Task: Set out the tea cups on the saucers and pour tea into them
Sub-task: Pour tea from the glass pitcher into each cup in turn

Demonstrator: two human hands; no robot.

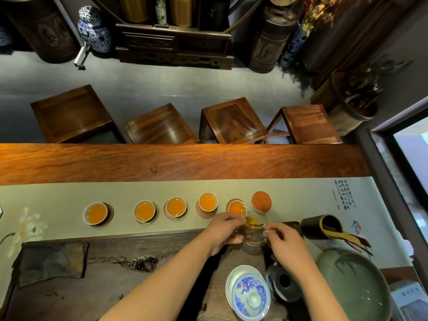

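- Both hands hold the glass pitcher (pixel 253 224): the left hand (pixel 223 230) cups its side, the right hand (pixel 286 242) pinches the handle.
- The pitcher tilts over the fifth cup (pixel 235 207), at the right of the cup row on the worktop (pixel 162 163); that cup looks almost full.
- Risk: over-tilting floods the cup onto its saucer and the runner (pixel 58 198).
- Risk: little tea remains; the bare saucer (pixel 261 201) far right has no cup yet.
- Risk: a forearm could clip the lidded bowl (pixel 249 294) nearby.
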